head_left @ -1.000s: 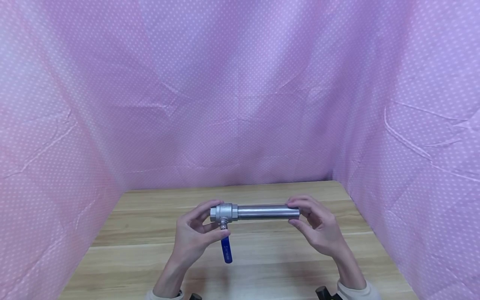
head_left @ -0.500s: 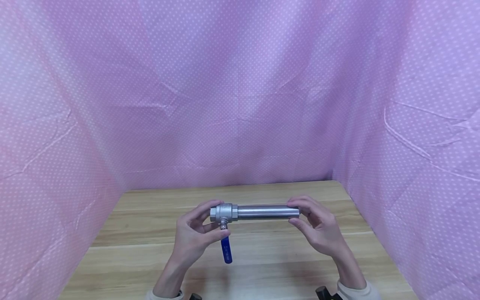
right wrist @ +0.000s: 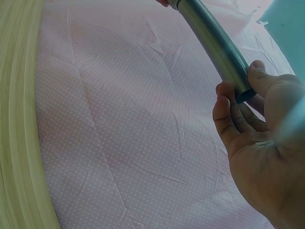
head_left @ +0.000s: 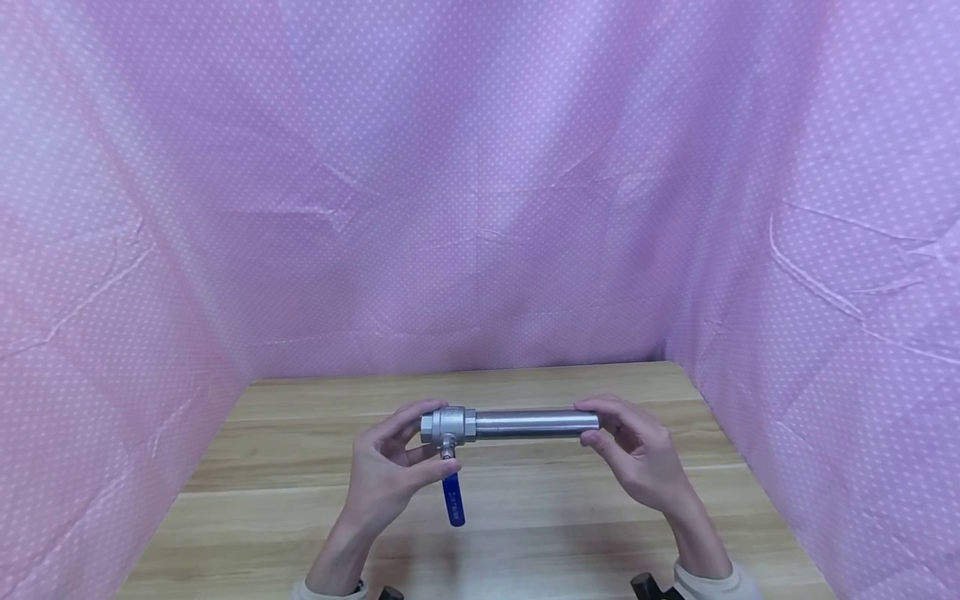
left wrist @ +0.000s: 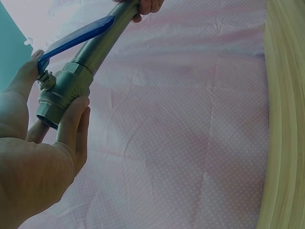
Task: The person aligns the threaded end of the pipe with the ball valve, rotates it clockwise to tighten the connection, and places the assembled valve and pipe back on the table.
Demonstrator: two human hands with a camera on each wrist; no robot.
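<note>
A silver ball valve (head_left: 450, 425) with a blue lever handle (head_left: 453, 500) is joined end to end with a steel pipe (head_left: 532, 423), the two held level in front of me. My left hand (head_left: 386, 467) grips the valve, fingers behind its body and thumb against the lever near the stem. In the left wrist view, a bit of thread (left wrist: 85, 62) shows where the pipe meets the valve's hex end. My right hand (head_left: 637, 458) pinches the pipe's far right end between thumb and fingers. The pipe's open end (right wrist: 245, 96) faces the palm in the right wrist view.
Beneath the hands lies a wood-grain table (head_left: 300, 533). Pink dotted cloth (head_left: 480, 183) hangs behind it and on both sides. Dark camera mounts (head_left: 648, 585) show by the wrists at the bottom edge of the head view.
My right thumb has shifted slightly up onto the front of the pipe's end, and the right fingers have moved a little. The left hand and valve stay in place.
</note>
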